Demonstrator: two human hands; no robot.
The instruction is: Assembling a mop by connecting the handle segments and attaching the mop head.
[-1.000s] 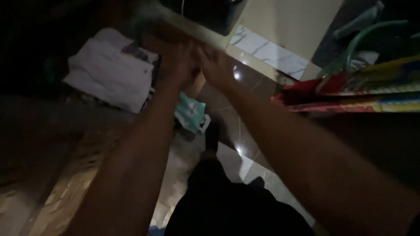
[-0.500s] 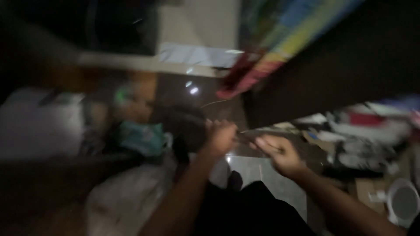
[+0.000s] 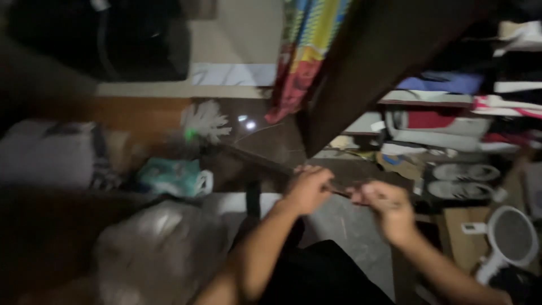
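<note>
- A long, thin dark stick with a white fluffy fibre head (image 3: 206, 120) is held slantwise above the glossy dark tiled floor (image 3: 265, 141).
- The shaft is gripped by the left hand (image 3: 307, 189), fingers curled shut around it.
- Its near end is clasped by the right hand (image 3: 387, 206), fingers closed.
- A crinkled teal plastic packet (image 3: 169, 176) lies below the head.

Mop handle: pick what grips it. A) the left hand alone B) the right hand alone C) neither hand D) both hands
D: the left hand and the right hand both close round the dark mop handle, which runs up to the white mop head over the floor.
</note>
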